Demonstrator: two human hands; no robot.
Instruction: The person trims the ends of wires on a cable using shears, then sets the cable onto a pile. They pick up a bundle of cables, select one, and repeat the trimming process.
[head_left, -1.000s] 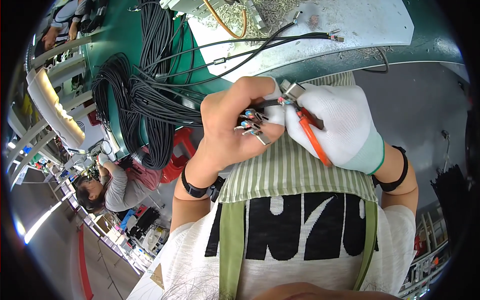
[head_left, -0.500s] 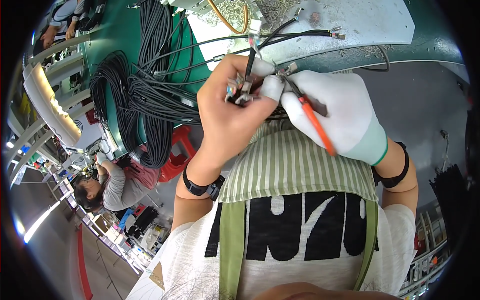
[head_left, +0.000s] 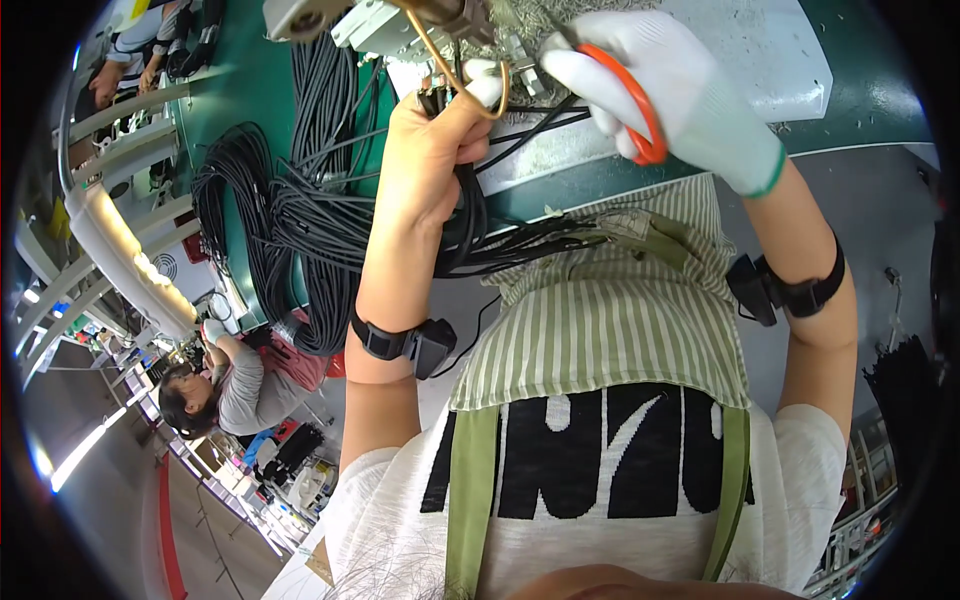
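Left hand point(head_left: 435, 140): fist curled tight round black cables point(head_left: 470, 215), ends poking out above it, lengths trailing below toward apron point(head_left: 600, 330). Right hand point(head_left: 665, 80), gloved: fingers closed on red-handled tool point(head_left: 638, 93), just right of left hand. White board point(head_left: 785, 70) reaches beyond right hand, bears loose metal scraps point(head_left: 540, 18). Machine point(head_left: 375, 30) above left hand. Coiled cables point(head_left: 305, 215) left of it.

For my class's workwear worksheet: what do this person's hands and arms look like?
The right hand wears a white glove, its pale cuff edged green. The left hand is mostly bare, with white fingertip covering. Each forearm bears a black strap and black box; sleeves are short, whitish.
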